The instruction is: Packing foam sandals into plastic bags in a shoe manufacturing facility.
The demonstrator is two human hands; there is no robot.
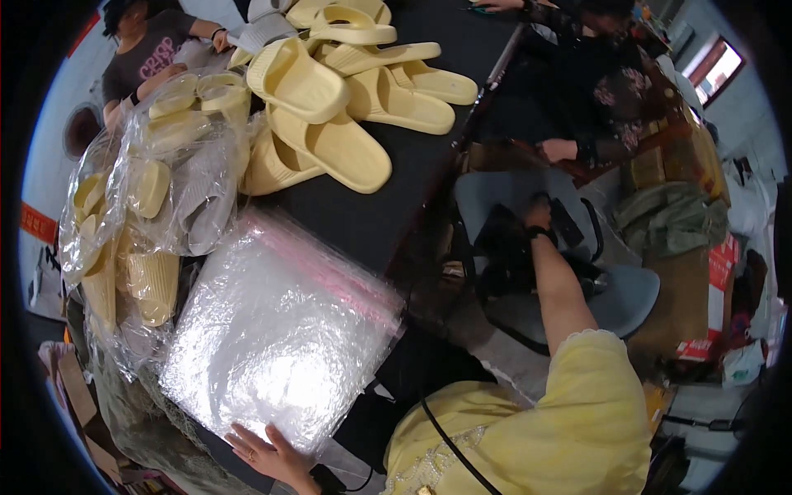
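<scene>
My left hand (pixel 268 455) lies with fingers spread on the near edge of a shiny stack of clear plastic bags (pixel 272 330), which has a pink strip along its far side. My right arm reaches out to the right, over a grey-blue chair (pixel 631 301). There my right hand (pixel 539 212), with a black band at the wrist, is among black things on the seat; its fingers are too dark to make out. Beyond the bags lies a heap of pale yellow slippers (pixel 346 157). Left of it are yellow and grey slippers (pixel 153 285) in clear plastic.
The dark table (pixel 330 227) carries the slippers and bags. A person in a dark shirt (pixel 157 54) is at the far left. Another person in black (pixel 610 91) sits at the far right. Cardboard boxes and a green cloth (pixel 672 216) are on the right.
</scene>
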